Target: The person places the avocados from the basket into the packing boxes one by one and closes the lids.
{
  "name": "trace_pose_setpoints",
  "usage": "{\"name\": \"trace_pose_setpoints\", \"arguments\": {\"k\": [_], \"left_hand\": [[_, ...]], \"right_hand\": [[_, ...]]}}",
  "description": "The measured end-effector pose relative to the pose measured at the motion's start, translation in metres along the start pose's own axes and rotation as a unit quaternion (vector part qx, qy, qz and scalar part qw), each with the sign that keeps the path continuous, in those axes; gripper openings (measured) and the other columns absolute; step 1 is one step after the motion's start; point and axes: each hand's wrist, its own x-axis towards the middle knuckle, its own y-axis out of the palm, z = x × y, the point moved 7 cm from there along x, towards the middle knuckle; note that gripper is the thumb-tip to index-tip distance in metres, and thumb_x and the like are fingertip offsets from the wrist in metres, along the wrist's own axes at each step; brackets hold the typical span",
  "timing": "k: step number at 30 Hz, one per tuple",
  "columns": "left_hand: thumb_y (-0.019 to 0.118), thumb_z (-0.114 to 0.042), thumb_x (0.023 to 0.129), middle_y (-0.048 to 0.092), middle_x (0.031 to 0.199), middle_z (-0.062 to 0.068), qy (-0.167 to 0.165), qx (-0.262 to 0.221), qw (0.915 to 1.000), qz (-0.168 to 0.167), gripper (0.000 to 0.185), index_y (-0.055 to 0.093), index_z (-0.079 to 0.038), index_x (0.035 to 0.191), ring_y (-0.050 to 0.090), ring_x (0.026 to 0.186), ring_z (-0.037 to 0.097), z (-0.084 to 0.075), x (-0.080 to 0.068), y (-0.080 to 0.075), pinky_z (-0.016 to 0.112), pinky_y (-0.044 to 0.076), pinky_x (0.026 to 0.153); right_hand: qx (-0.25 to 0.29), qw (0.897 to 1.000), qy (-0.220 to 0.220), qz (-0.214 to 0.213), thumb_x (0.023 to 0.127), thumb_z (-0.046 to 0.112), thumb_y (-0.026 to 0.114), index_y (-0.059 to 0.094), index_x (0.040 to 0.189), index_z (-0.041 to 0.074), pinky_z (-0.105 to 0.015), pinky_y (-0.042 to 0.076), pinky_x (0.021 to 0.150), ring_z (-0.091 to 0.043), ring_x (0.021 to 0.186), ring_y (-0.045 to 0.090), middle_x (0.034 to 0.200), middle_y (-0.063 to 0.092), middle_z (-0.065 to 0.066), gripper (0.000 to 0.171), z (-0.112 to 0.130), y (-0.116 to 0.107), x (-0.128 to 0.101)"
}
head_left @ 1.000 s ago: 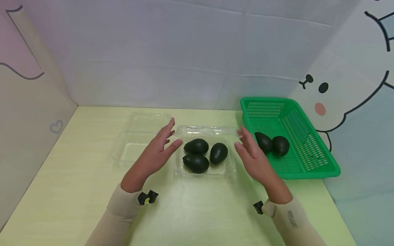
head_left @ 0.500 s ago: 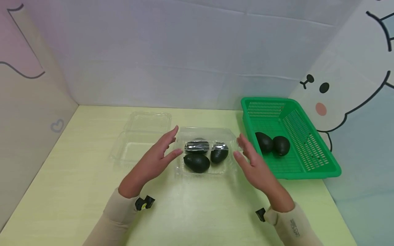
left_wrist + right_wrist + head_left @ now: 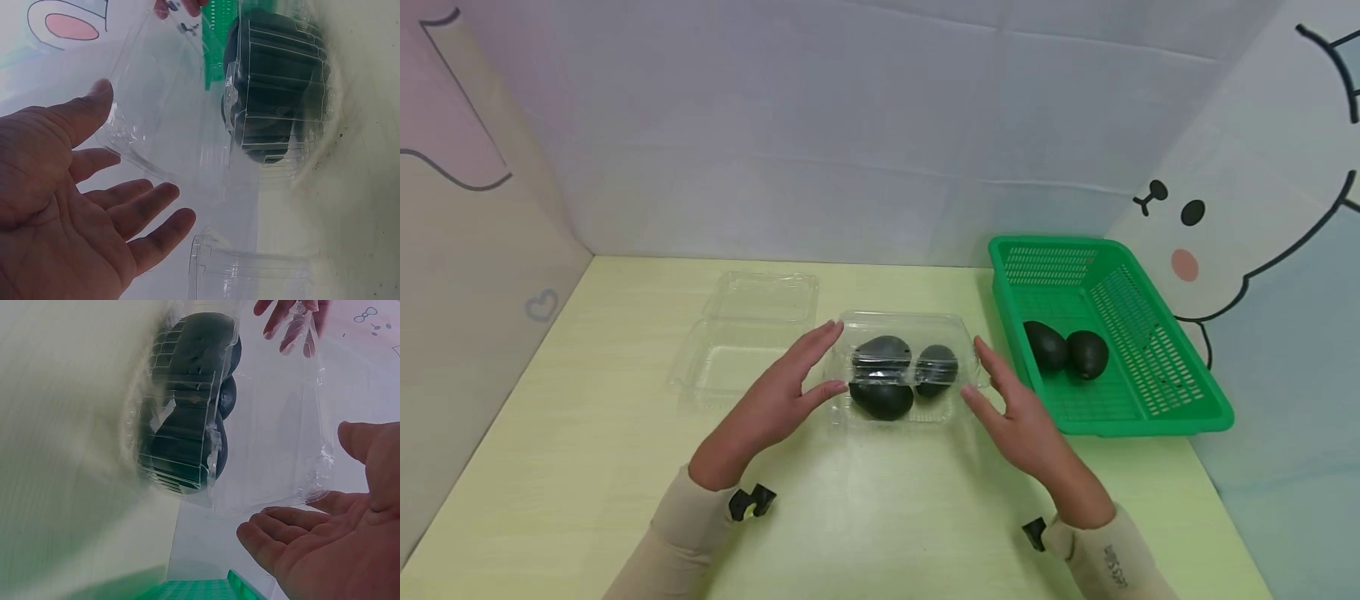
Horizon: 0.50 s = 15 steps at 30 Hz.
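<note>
A clear plastic clamshell box [image 3: 901, 408] in the middle of the yellow-green table holds three dark avocados [image 3: 881, 397]. Its hinged lid [image 3: 901, 323] is tilted down over them, partly lowered. My left hand [image 3: 808, 367] is flat and open at the lid's left edge, and my right hand [image 3: 992, 379] is flat and open at its right edge. In the left wrist view the thumb of the left hand [image 3: 75, 206] touches the lid [image 3: 169, 106] over the avocados [image 3: 275, 100]. The right wrist view shows the right hand [image 3: 325, 544] just beside the lid [image 3: 269, 425].
A green slotted basket [image 3: 1157, 400] at the right holds two more avocados [image 3: 1066, 350]. An empty open clear clamshell [image 3: 737, 333] lies left of and behind the box. White walls enclose the table on three sides.
The lid has swung from lying open behind the box to tilting down over the avocados. Both hands moved slightly inward and toward me with it.
</note>
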Motion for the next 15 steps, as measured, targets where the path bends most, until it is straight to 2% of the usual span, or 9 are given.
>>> {"name": "trace_pose_setpoints", "arguments": {"k": [7,15], "left_hand": [[0.07,-0.024,0.101,0.032,0.166,0.011,0.006,0.019,0.9998,-0.001,0.071,0.036,-0.016,0.162,0.032,0.15,0.032,-0.0008,-0.002,0.0026,0.057,0.033,0.116],[0.07,-0.025,0.101,0.034,0.165,0.011,0.014,0.025,0.9996,-0.003,0.065,0.043,-0.015,0.159,0.036,0.148,0.035,0.001,-0.0042,0.0065,0.058,0.038,0.112]], "right_hand": [[-0.012,1.0,0.007,-0.003,0.106,0.029,0.061,0.021,0.167,0.019,-0.06,0.033,0.115,-0.036,0.15,0.03,0.169,0.024,-0.006,0.073,-0.0053,0.002,-0.0004],[-0.032,0.999,-0.018,-0.013,0.105,0.02,0.063,0.029,0.165,0.022,-0.062,0.032,0.115,-0.034,0.152,0.027,0.167,0.03,-0.008,0.069,-0.0037,0.0014,-0.0006]]}}
